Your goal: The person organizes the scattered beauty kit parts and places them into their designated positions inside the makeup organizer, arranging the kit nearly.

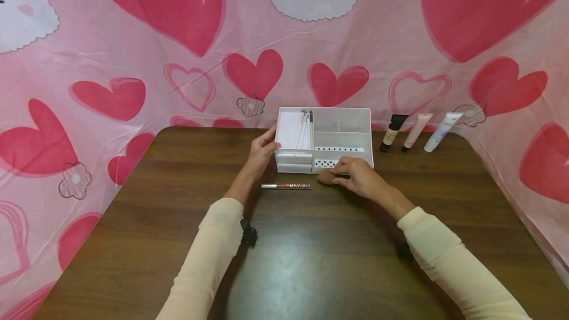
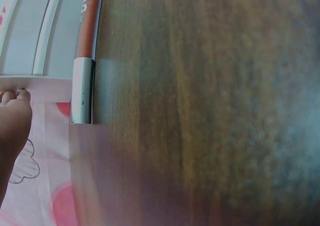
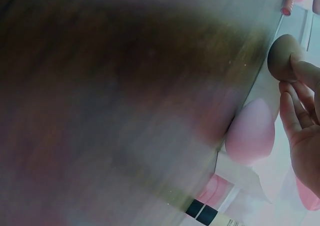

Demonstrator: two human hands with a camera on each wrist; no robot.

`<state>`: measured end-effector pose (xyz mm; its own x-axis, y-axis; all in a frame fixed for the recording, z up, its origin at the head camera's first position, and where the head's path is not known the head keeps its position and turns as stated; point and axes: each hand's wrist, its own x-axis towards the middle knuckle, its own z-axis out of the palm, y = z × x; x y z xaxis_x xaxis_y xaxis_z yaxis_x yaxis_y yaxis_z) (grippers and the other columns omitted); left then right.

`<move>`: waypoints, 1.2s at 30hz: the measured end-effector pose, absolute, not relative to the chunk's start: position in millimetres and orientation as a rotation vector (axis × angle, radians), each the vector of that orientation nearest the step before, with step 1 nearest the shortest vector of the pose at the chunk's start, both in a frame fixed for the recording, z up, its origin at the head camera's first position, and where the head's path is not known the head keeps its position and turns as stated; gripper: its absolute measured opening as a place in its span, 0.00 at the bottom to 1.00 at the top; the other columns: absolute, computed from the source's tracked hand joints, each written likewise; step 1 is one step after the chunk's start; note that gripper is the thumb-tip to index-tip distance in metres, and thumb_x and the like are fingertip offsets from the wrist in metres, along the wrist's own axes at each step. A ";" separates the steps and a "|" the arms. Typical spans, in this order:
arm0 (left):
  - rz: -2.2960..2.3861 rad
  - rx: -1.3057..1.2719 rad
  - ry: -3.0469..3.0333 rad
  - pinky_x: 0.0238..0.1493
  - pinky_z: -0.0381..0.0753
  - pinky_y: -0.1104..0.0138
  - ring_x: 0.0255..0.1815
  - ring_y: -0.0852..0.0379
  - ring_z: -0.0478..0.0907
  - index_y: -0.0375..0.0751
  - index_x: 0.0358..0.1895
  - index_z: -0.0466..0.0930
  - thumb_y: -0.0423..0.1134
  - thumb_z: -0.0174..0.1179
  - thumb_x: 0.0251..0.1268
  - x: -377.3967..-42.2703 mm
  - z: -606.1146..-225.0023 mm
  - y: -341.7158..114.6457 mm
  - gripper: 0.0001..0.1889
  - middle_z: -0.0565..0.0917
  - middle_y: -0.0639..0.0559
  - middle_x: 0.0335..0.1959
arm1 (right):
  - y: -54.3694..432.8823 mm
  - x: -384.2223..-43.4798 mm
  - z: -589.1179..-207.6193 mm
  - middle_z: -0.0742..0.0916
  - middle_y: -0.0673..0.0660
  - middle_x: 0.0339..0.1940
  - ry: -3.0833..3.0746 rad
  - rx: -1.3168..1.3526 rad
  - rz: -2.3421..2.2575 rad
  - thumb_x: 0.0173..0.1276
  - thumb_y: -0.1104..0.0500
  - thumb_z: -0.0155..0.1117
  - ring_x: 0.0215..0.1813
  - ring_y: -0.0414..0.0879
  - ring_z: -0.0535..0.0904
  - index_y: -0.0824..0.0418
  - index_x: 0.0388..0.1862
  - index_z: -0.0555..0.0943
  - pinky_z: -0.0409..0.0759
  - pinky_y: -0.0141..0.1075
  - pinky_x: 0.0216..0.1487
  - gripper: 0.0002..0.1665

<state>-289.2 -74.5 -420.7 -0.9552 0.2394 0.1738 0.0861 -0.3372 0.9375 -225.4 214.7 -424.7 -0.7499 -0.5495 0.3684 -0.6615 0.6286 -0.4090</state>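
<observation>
My right hand [image 1: 359, 177] pinches a brown makeup sponge [image 1: 326, 177] between thumb and fingers, at the front right of a white desk organizer [image 1: 342, 140]. In the right wrist view the brown sponge [image 3: 284, 57] shows its rounded end beyond the fingertips. Closer to that camera is a pink makeup sponge [image 3: 251, 132] by the organizer's front; the head view does not show it. My left hand [image 1: 259, 156] holds the organizer's left side, thumb over the rim and fingers along the outer wall. A brown and silver cosmetic pen [image 1: 286, 186] lies in front of the organizer.
Several thin brushes [image 1: 304, 130] lean in the organizer's left compartment. To its right stand a black-capped beige tube [image 1: 391, 135], a pink tube [image 1: 417, 132] and a white tube [image 1: 443, 132]. Behind the wooden table [image 1: 284, 260] hangs a pink heart-patterned cloth [image 1: 186, 23].
</observation>
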 end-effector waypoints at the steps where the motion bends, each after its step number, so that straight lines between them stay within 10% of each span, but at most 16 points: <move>1: 2.456 0.430 1.750 0.56 0.76 0.79 0.58 0.68 0.72 0.26 0.77 0.54 0.19 0.45 0.65 -289.1 -420.5 -74.4 0.35 0.57 0.36 0.82 | 215.5 -225.7 -424.7 0.90 0.54 0.34 -2.640 0.993 0.801 0.56 0.66 0.78 0.39 0.46 0.86 0.65 0.43 0.91 0.84 0.40 0.41 0.13; 36: 2.462 0.429 1.710 0.59 0.74 0.81 0.71 0.53 0.62 0.26 0.78 0.52 0.19 0.44 0.64 -289.6 -420.9 -74.1 0.36 0.54 0.38 0.83 | 217.6 -251.5 -404.8 0.90 0.65 0.43 -2.715 0.807 1.043 0.62 0.67 0.73 0.44 0.56 0.86 0.71 0.50 0.87 0.87 0.51 0.51 0.17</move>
<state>-289.6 -74.1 -420.9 -0.9535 0.2520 0.1654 0.0671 -0.3577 0.9314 -251.5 217.6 -404.8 -0.8500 -0.4368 0.2945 -0.5216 0.6198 -0.5863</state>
